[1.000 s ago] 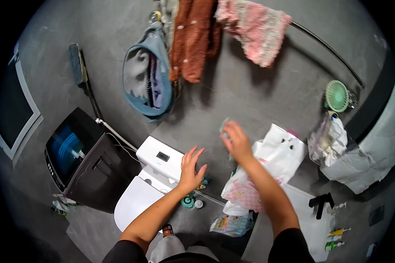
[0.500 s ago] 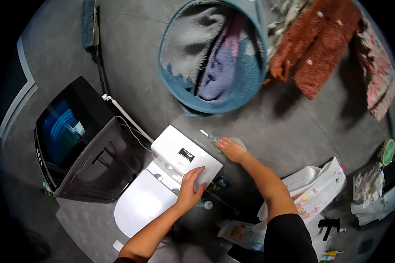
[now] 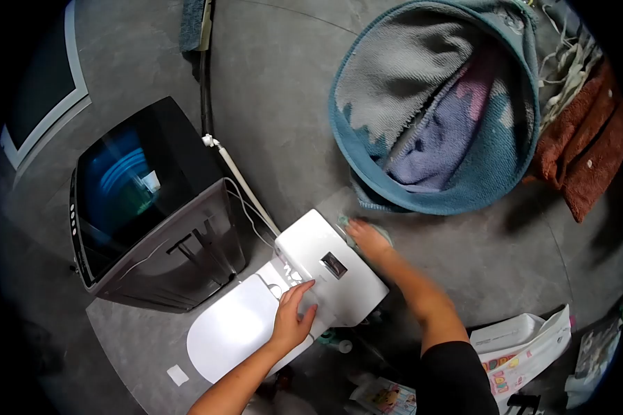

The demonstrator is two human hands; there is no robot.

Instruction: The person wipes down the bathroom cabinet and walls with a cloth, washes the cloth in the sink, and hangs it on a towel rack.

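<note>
Green cloth (image 3: pixel 382 232) under right hand (image 3: pixel 367 240), beside toilet tank (image 3: pixel 349 294); cannot tell whether grip closed.

Washing machine (image 3: pixel 145 190) left of toilet (image 3: pixel 235 330); bag (image 3: pixel 526 356) right.

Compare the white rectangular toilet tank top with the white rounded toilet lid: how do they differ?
The white rectangular tank top has straight sides and softened corners; the white rounded toilet lid curves at its front.
The tank top carries a shiny rectangular flush button; the toilet lid is plain.
The tank top shows duller reflections, while the toilet lid has a bright glare.
Both are white and smooth.
</note>
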